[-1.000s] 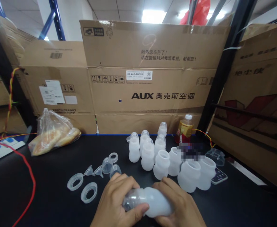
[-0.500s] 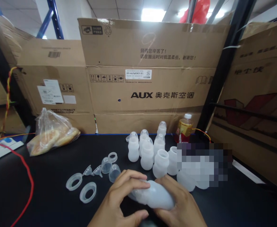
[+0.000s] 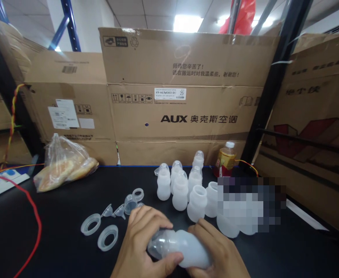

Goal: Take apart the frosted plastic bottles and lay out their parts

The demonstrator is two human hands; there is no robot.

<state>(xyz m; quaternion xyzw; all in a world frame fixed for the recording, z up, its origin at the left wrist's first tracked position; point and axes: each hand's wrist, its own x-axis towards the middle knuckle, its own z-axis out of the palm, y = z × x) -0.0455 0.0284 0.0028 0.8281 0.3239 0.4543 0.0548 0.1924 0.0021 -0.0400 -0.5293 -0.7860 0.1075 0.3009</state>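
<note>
Low in the middle, a frosted white baby bottle (image 3: 194, 250) lies tilted on its side between my hands, its clear domed cap pointing left. My left hand (image 3: 142, 245) grips it around the cap and collar, thumb in front and fingers over the top. Around the bottle's body, toward its base, my right hand (image 3: 218, 251) is wrapped. To the left lie collar rings (image 3: 107, 238), clear silicone teats (image 3: 119, 212) and clear domed caps (image 3: 130, 204); one cap is mostly hidden behind my left hand. Beyond my hands stand several capped bottles (image 3: 163, 186) and open bottles (image 3: 197, 204).
A plastic bag of bread (image 3: 66, 166) sits at the back left, near a power strip (image 3: 5, 181) and a red cable (image 3: 32, 204). A drink bottle (image 3: 226, 160) stands at the back right. Cardboard boxes (image 3: 183, 127) wall the black table (image 3: 62, 239). A pixelated patch hides some bottles.
My left hand has shifted its hold toward the bottle's capped end, with its thumb now pressed on the near side. The clear cap shows more, and one loose domed cap is now mostly covered.
</note>
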